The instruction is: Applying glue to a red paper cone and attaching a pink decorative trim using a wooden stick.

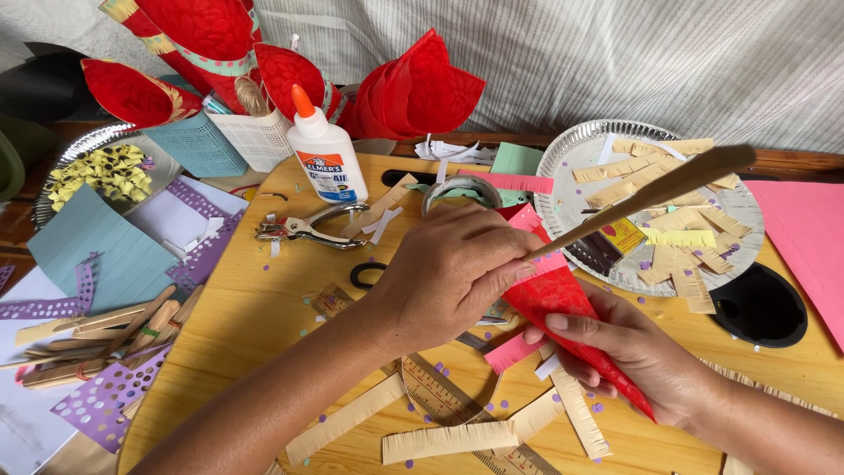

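1. Your right hand, lower right of frame, is clamped around a red paper cone, cupping it from below so it stays steady.
2. Your left hand, centre frame, is closed on a wooden stick with its tip at the cone's mouth.
3. Glue bottle stands upper centre on the bench, a hole punch just below it.
4. Foil plate at upper right holds fringed paper strips, near your hands.
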